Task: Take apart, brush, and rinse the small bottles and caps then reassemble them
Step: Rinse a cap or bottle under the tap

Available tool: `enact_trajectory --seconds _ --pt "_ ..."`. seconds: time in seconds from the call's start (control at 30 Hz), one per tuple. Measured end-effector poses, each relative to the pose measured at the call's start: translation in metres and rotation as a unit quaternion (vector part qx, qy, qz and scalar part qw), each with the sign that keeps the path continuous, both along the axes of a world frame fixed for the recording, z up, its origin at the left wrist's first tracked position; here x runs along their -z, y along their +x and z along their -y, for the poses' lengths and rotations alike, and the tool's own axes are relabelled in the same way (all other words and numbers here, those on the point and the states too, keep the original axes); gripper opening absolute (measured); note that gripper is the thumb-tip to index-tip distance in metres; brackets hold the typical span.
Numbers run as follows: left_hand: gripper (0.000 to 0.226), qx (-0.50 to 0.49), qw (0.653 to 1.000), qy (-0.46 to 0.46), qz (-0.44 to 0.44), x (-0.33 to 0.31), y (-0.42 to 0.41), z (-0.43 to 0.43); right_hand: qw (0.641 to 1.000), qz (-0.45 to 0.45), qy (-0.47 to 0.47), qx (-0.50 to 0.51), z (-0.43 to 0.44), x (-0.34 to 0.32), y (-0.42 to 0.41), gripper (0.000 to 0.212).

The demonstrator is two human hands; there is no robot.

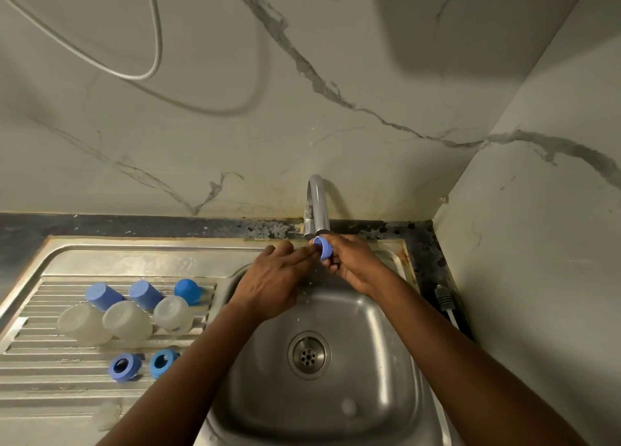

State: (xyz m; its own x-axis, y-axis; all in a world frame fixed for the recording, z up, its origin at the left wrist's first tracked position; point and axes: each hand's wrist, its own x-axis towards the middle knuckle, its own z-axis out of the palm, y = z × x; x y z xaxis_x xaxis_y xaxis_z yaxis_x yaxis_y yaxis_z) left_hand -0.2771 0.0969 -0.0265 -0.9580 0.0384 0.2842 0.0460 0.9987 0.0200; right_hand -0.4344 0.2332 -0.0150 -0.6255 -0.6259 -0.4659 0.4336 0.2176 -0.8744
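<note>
1. My right hand (353, 264) sits just right of frame centre, under the faucet (317, 207) spout, with its fingers curled tight round a small blue cap (323, 248).
2. My left hand (268, 284) reaches in with fingers stretched fairly straight. The tips touch the cap's open rim and grip nothing.
3. I judge the cap light, stiff plastic, slick when wet - best held by its outer wall, with the opening left free.
4. At lower left, on the draining board (50, 378), lie three clear bottles (127, 320) and more blue caps (146, 294) - all well apart from my hands.

Home kitchen: steel sink (396, 341) with ribbed drainboard (50, 375), curved tap (317, 207), marble-look wall (302, 109), dark stone counter (134, 225) corner.
</note>
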Motion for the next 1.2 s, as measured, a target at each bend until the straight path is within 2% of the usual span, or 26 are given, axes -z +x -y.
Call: enact_trajectory --seconds 0.07,0.1,0.17,0.2,0.23,0.33,0.47,0.57,0.6,0.63,0.67,0.7,0.73,0.83,0.87,0.93,1.0,1.07,1.1,1.13,1.17,1.2 --pt "0.075 -0.024 1.0 0.016 0.0 0.004 0.002 -0.007 1.0 -0.005 -0.014 -0.005 0.002 0.0 0.002 0.029" --pt "0.072 -0.039 0.998 0.055 -0.001 0.006 0.002 -0.013 1.0 -0.016 -0.023 -0.008 0.002 0.001 0.004 0.026" --pt "0.064 -0.078 0.974 0.214 -0.009 0.005 -0.002 -0.026 0.999 -0.025 -0.048 -0.001 0.004 0.004 0.008 0.023" --pt "0.058 -0.1 0.942 0.32 -0.015 0.002 -0.005 -0.031 0.998 -0.021 -0.063 0.005 0.004 0.006 0.01 0.022" --pt "0.05 -0.118 0.901 0.417 -0.018 -0.002 -0.007 -0.034 0.997 -0.02 -0.08 0.008 0.004 0.009 0.011 0.022" --pt "0.034 -0.134 0.768 0.627 0.009 -0.016 -0.011 -0.039 0.993 -0.027 -0.118 0.012 -0.001 0.018 0.011 0.022" --pt "0.042 -0.117 0.579 0.807 0.032 -0.033 -0.012 -0.043 0.987 0.008 -0.16 0.029 -0.007 0.026 0.008 0.03" --pt "0.055 -0.107 0.384 0.917 0.023 -0.04 -0.016 -0.044 0.984 0.015 -0.177 0.016 -0.014 0.03 0.012 0.026" --pt "0.058 -0.102 0.34 0.935 0.008 -0.04 -0.017 -0.044 0.983 0.014 -0.18 0.014 -0.016 0.03 0.014 0.027" --pt "0.06 -0.096 0.314 0.945 -0.003 -0.041 -0.017 -0.045 0.983 0.012 -0.183 0.013 -0.016 0.029 0.016 0.029" --pt "0.06 -0.089 0.305 0.948 -0.008 -0.042 -0.016 -0.047 0.983 0.01 -0.184 0.013 -0.016 0.028 0.017 0.031" --pt "0.061 -0.083 0.318 0.944 -0.005 -0.044 -0.016 -0.05 0.982 0.007 -0.186 0.016 -0.016 0.026 0.017 0.032" --pt "0.06 -0.083 0.359 0.93 0.005 -0.046 -0.015 -0.054 0.982 0.004 -0.189 0.02 -0.016 0.024 0.017 0.033" --pt "0.062 -0.113 0.555 0.824 0.013 -0.038 -0.012 -0.06 0.984 -0.016 -0.175 0.029 -0.014 0.02 0.014 0.031" --pt "0.063 -0.121 0.598 0.792 0.005 -0.034 -0.01 -0.06 0.987 -0.023 -0.159 0.03 -0.012 0.018 0.012 0.028" --pt "0.06 -0.111 0.659 0.744 -0.002 -0.026 -0.006 -0.057 0.992 -0.038 -0.114 0.028 -0.008 0.015 0.009 0.025" --pt "0.061 -0.088 0.737 0.67 0.019 -0.022 -0.001 -0.051 0.997 -0.047 -0.064 0.017 -0.006 0.013 0.005 0.024" --pt "0.071 -0.078 0.855 0.509 0.06 -0.015 0.003 -0.041 0.999 -0.049 -0.014 0.006 -0.006 0.013 0.0 0.029" --pt "0.081 -0.069 0.92 0.378 0.077 -0.011 0.004 -0.033 0.999 -0.051 0.006 0.005 -0.007 0.013 -0.002 0.033" --pt "0.088 -0.052 0.965 0.242 0.085 -0.007 0.004 -0.026 0.999 -0.051 0.016 0.009 -0.008 0.013 -0.004 0.036" --pt "0.093 -0.034 0.987 0.127 0.088 -0.006 0.004 -0.019 0.999 -0.046 0.017 0.013 -0.008 0.014 -0.006 0.037" --pt "0.096 -0.02 0.995 0.041 0.086 -0.006 0.003 -0.014 0.999 -0.035 0.012 0.016 -0.009 0.014 -0.007 0.035"
